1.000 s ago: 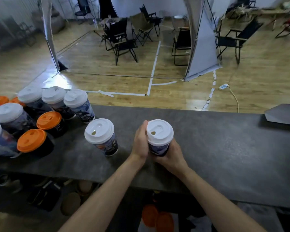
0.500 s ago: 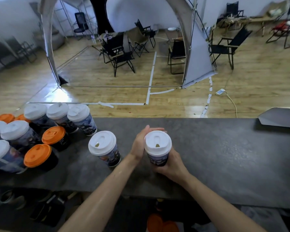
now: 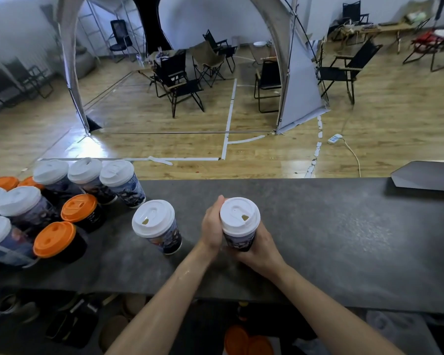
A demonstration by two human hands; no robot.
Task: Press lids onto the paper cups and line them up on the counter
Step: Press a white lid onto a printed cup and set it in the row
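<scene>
**Lidded cup (image 3: 239, 240) turned between both hands**
The cup is gripped by the left hand (image 3: 212, 224) and right hand (image 3: 260, 249) over the counter (image 3: 331, 239), right of the neighbouring cup (image 3: 155, 226). Its sip hole, left a second ago, is now right. The lid (image 3: 239, 213) is judged seated, and the long axis is upright.

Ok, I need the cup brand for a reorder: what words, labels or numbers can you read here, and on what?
No text reads clearly.
On the rightmost back-row cup: white letters, too blurred to read.
On the black cup: pale print, too small to read.
On the held cup and the next cup: pictures only, no words legible.
</scene>
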